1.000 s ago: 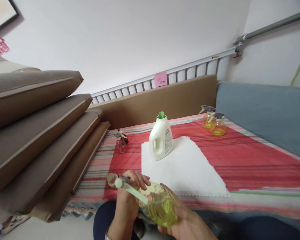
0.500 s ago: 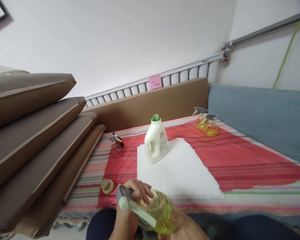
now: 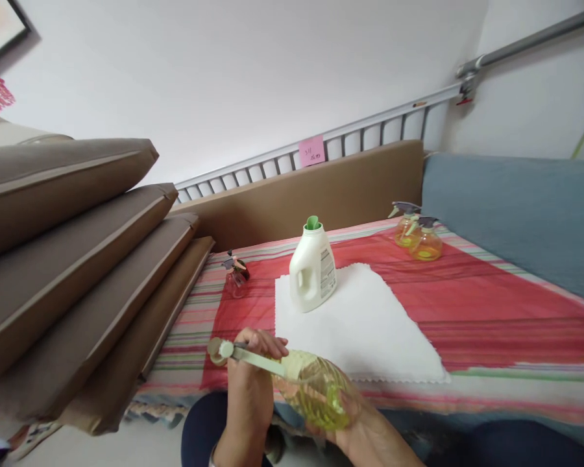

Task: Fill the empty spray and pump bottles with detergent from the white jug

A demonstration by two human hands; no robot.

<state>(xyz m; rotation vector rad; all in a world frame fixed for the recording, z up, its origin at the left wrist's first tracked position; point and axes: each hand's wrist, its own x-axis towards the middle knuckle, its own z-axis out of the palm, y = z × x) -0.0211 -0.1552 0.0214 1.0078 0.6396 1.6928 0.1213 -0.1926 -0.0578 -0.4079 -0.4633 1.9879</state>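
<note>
Just in front of my knees I hold a clear spray bottle (image 3: pixel 324 392) with yellow-green liquid, lying nearly on its side. My left hand (image 3: pixel 253 373) is closed around its sprayer head, and the pale green nozzle end points left. My right hand (image 3: pixel 357 425) grips the base of the bottle from the right. Beyond them, a white jug (image 3: pixel 311 279) with a green cap stands upright on a white cloth (image 3: pixel 360 337). A beige cap (image 3: pixel 216 353) lies at the left, partly hidden behind the nozzle.
Two spray bottles with yellow liquid (image 3: pixel 425 246) stand at the right rear. Small pink and dark spray bottles (image 3: pixel 236 282) are at the left. Stacked brown cushions (image 3: pixel 102 311) rise along the left edge. A red sheet (image 3: pixel 491 318) covers the striped cloth.
Both hands and the spray bottle have risen a little, away from my lap. The nozzle end now overlaps the beige cap in view. The view has shifted slightly left.
</note>
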